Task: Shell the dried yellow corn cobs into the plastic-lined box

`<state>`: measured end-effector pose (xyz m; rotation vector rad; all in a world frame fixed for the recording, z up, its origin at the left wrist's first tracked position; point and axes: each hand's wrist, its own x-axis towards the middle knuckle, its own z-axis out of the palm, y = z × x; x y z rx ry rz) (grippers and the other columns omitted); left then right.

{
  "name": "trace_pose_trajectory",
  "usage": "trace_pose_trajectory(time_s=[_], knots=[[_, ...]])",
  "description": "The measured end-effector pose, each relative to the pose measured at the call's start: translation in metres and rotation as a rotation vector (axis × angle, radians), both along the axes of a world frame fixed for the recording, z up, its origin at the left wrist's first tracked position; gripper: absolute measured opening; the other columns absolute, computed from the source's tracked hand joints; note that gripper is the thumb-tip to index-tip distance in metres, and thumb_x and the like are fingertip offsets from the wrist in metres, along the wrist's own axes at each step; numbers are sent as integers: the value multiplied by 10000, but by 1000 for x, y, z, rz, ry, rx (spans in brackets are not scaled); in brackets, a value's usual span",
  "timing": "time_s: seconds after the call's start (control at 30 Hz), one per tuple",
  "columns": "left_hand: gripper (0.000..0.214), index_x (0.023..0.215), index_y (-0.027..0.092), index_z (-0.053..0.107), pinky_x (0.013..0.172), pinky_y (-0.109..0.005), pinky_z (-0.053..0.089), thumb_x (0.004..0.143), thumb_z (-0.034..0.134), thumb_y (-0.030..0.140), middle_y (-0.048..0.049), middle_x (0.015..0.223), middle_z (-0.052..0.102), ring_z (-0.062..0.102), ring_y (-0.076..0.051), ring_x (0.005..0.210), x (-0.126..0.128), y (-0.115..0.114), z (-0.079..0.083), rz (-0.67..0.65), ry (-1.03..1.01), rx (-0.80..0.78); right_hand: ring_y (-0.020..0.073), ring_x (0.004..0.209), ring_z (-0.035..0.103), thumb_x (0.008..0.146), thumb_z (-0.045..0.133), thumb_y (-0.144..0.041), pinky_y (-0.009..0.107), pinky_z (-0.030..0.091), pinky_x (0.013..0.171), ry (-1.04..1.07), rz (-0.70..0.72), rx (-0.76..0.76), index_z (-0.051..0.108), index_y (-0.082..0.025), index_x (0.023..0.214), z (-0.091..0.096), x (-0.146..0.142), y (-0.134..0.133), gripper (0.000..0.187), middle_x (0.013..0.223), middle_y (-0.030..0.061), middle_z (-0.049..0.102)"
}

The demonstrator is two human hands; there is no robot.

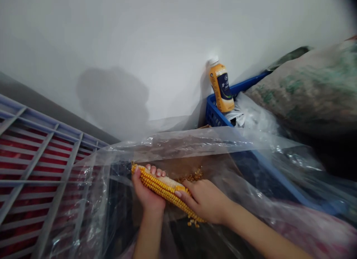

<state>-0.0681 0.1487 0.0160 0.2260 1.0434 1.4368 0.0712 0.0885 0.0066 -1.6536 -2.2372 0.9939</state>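
A yellow ear of corn (163, 191) lies slantwise between my hands, its top side partly stripped to pale cob. My left hand (149, 190) is wrapped round its far left end, fingertips showing over the upper edge. Closed over the lower right part is my right hand (205, 199), thumb and fingers pressing on the kernels. Several loose kernels (193, 223) show just below that end. Behind the ear, more kernels (192, 176) lie in a heap at the bottom of a clear plastic bag (178, 149).
On the left stands a pale slatted plastic crate (58, 130) with red behind its bars. A blue basket (216, 115) at the back right holds a yellow bottle (221, 86) and plastic wrapping. A patterned cloth bundle (309, 91) bulges at the right. A white wall (173, 43) rises behind.
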Motion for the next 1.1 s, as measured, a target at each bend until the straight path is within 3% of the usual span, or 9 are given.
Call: trace_pose_trajectory(time_s=[1.1], knots=[[317,617,177,444,448,-203,377,577,635,427,71,483,419,397,-57,415,3,-1,1,-11,-22,-9,155,639,626,972,189,-371,267,277,565,104,-53,-69,627,-161,784,-2,-1,4,520,712,76,688]])
